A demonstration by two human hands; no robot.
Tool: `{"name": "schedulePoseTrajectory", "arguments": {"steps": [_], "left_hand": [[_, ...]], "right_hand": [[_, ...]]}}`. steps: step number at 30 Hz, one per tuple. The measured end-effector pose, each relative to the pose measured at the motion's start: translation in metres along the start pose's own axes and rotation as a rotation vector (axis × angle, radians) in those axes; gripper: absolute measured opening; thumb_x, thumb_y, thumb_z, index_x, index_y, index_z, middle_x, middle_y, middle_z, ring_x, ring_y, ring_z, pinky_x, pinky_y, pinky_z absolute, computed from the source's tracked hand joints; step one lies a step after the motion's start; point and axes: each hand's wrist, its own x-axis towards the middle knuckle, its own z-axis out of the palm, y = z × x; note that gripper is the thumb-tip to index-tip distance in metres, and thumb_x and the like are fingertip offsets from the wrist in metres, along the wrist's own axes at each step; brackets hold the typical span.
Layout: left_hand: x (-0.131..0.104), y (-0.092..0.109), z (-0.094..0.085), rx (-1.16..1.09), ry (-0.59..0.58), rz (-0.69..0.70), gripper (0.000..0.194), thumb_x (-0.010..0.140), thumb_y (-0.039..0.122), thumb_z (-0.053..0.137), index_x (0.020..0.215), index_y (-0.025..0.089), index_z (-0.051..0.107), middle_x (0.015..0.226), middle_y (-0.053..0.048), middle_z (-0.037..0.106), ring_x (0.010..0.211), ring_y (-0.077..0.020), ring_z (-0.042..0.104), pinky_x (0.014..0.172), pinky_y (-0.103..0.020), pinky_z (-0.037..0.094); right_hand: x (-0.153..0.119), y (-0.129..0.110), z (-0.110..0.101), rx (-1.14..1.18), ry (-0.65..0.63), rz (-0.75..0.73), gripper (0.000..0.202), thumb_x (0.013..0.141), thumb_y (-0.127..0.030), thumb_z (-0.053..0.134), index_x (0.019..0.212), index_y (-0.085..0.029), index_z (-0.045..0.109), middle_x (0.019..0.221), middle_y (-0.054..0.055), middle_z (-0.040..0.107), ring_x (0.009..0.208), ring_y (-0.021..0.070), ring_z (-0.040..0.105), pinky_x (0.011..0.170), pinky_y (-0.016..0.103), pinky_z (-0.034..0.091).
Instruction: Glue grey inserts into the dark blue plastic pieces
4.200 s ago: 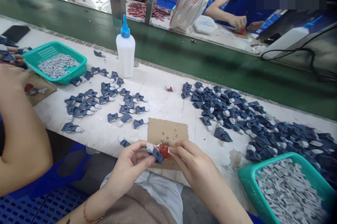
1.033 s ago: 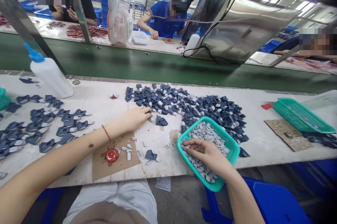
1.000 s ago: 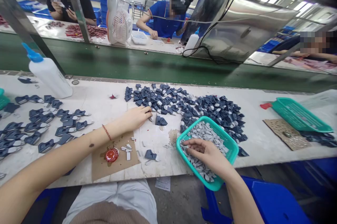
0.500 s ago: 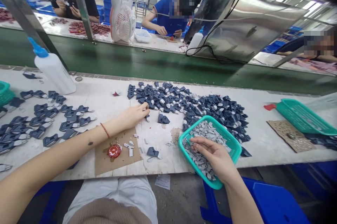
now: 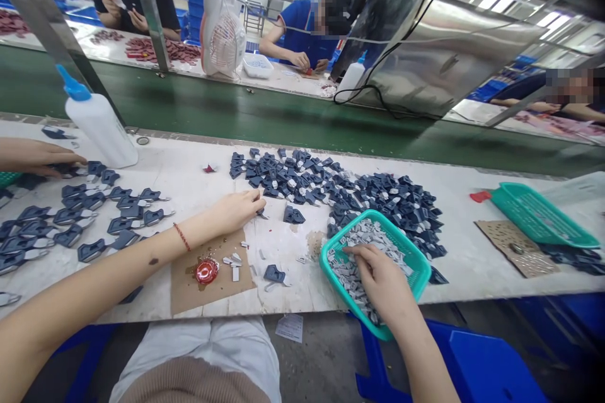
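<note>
My left hand (image 5: 241, 206) is closed, with its fingertips down on the table and a small dark blue plastic piece (image 5: 261, 214) partly showing beneath them. Inside a green basket (image 5: 422, 277), my right hand (image 5: 378, 272) has its fingers pressed together at the surface of many small light grey plastic pieces (image 5: 347, 277); what the fingertips pinch is too small to make out. Beyond both hands lies a heap of dark blue pieces with pale tabs (image 5: 302, 173). A wet red round cap or dish (image 5: 207, 271) rests on brown cardboard (image 5: 208, 302) under my left forearm.
A white squeeze bottle (image 5: 101, 132) with a blue nozzle stands at the left, near spaced-out blue pieces (image 5: 70, 236). Another person's hand (image 5: 35, 156) reaches in there. A second green basket (image 5: 543, 214) is at the right. Across the green belt (image 5: 212, 106), co-workers sit.
Another person's hand has come in at the left, over the blue pieces. My left hand has shifted slightly left; my right fingers have drawn closer together in the basket.
</note>
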Motion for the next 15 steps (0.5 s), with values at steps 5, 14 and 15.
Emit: {"name": "schedulePoseTrajectory", "arguments": {"steps": [5, 14, 15], "left_hand": [[-0.009, 0.008, -0.011, -0.199, 0.053, -0.092, 0.019, 0.094, 0.022, 0.045, 0.109, 0.018, 0.055, 0.109, -0.011, 0.061, 0.092, -0.0245, 0.062, 0.081, -0.037, 0.049], [-0.037, 0.032, -0.040, -0.639, 0.199, -0.296, 0.024, 0.088, 0.031, 0.053, 0.105, 0.017, 0.064, 0.095, -0.007, 0.071, 0.073, -0.0178, 0.067, 0.065, -0.026, 0.053], [-0.043, 0.036, -0.044, -0.705, 0.206, -0.325, 0.024, 0.087, 0.031, 0.055, 0.104, 0.017, 0.065, 0.091, -0.006, 0.071, 0.073, -0.0180, 0.067, 0.065, -0.026, 0.052]], "right_hand": [[0.011, -0.004, 0.006, -0.085, -0.032, -0.066, 0.026, 0.087, -0.033, 0.048, 0.091, -0.021, 0.071, 0.103, 0.011, 0.069, 0.105, 0.0338, 0.054, 0.092, 0.048, 0.042], [0.019, -0.007, 0.010, -0.097, -0.038, -0.044, 0.023, 0.079, -0.034, 0.055, 0.078, -0.019, 0.071, 0.086, 0.013, 0.071, 0.090, 0.0331, 0.064, 0.083, 0.045, 0.049], [0.020, -0.007, 0.010, -0.098, -0.028, -0.036, 0.023, 0.078, -0.034, 0.054, 0.076, -0.018, 0.071, 0.084, 0.014, 0.072, 0.087, 0.0330, 0.066, 0.081, 0.044, 0.050]]}}
